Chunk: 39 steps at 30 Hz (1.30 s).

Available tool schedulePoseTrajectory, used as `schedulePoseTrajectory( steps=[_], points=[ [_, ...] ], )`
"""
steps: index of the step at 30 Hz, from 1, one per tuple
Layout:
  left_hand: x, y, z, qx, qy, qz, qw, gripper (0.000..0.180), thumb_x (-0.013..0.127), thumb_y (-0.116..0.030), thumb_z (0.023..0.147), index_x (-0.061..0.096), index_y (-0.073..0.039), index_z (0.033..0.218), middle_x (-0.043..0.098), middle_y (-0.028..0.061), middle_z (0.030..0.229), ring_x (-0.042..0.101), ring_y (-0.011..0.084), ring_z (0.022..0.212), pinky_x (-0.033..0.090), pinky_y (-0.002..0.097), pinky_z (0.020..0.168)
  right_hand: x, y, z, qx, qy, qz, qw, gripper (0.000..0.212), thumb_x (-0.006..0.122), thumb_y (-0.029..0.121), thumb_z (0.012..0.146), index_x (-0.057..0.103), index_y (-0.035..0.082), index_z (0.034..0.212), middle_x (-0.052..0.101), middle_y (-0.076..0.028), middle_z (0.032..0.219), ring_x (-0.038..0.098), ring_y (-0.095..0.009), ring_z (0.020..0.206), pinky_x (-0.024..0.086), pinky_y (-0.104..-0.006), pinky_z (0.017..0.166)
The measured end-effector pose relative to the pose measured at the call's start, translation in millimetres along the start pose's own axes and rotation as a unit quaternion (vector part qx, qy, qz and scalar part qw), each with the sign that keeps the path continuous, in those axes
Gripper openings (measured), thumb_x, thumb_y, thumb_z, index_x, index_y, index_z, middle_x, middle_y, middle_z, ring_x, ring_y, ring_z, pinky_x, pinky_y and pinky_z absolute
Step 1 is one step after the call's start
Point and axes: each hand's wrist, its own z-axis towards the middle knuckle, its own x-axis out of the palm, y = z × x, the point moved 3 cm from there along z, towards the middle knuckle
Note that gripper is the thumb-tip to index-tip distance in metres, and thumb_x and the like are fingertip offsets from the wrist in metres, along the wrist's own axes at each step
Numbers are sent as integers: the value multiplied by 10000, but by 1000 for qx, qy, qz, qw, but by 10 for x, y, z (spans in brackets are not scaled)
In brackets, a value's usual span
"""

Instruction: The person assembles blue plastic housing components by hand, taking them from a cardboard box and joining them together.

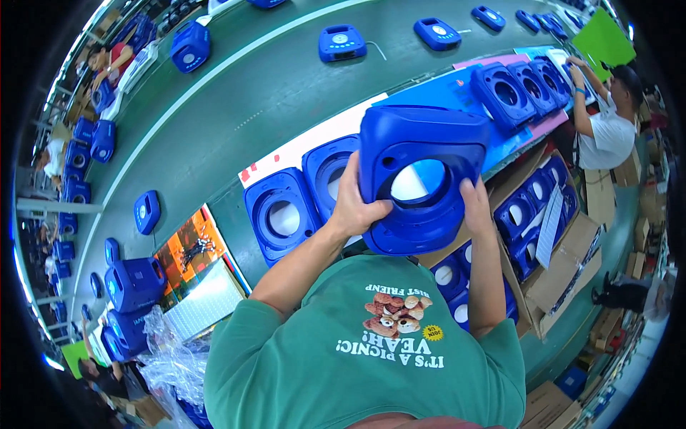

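Observation:
A large blue plastic housing (421, 150) with a round opening is held up in front of my chest. My left hand (355, 202) grips its left edge, fingers curled into the round opening. My right hand (475, 207) clasps its lower right edge. Below the housing, two more blue housings (282, 214) lie side by side on the bench, the nearer one partly hidden by my left hand.
A green conveyor belt (236, 100) carries blue speaker units (341, 43). A row of blue housings (518, 89) lies on a blue and pink mat at the right. A cardboard box (554, 286) of housings stands by my right. A person in a white shirt (607, 132) works at far right.

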Motion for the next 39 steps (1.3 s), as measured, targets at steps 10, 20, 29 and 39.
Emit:
schedulePoseTrajectory(
  steps=[10, 20, 29, 39],
  points=[
    [-22, -590, 290, 111, -22, -34, 993, 846, 769, -366, 730, 367, 0, 1379, 571, 133, 1125, 563, 178, 1009, 442, 308, 895, 238, -97, -276, 213, 90, 336, 913, 710, 558, 530, 860, 422, -11, 1300, 575, -196, 1103, 636, -252, 844, 555, -379, 716],
    [-106, -307, 407, -60, -119, -120, 984, 426, 509, -327, 964, 549, 13, 1217, 625, 80, 1017, 570, 78, 850, 455, 217, 721, 351, -116, -298, 227, 107, 406, 879, 676, 421, 534, 924, 383, 0, 1337, 564, -219, 1089, 639, -284, 850, 568, -413, 713],
    [53, -384, -99, 33, 88, -10, 995, 1253, 807, -472, 642, -17, -31, 1477, 129, 224, 1511, 173, 332, 1402, 225, 478, 1096, 487, -233, -264, 266, 86, 503, 818, 646, 378, 481, 955, 313, 25, 1409, 448, -213, 1359, 508, -345, 1192, 417, -488, 1003],
    [-277, -236, -133, -119, -17, -90, 989, 916, 784, -256, 726, 246, -19, 1429, 514, 157, 1262, 540, 227, 1117, 431, 336, 962, 463, 81, -269, 61, 9, 120, 991, 767, 493, 504, 916, 249, -18, 1422, 522, -183, 1234, 577, -214, 1061, 499, -330, 862]
  ],
)
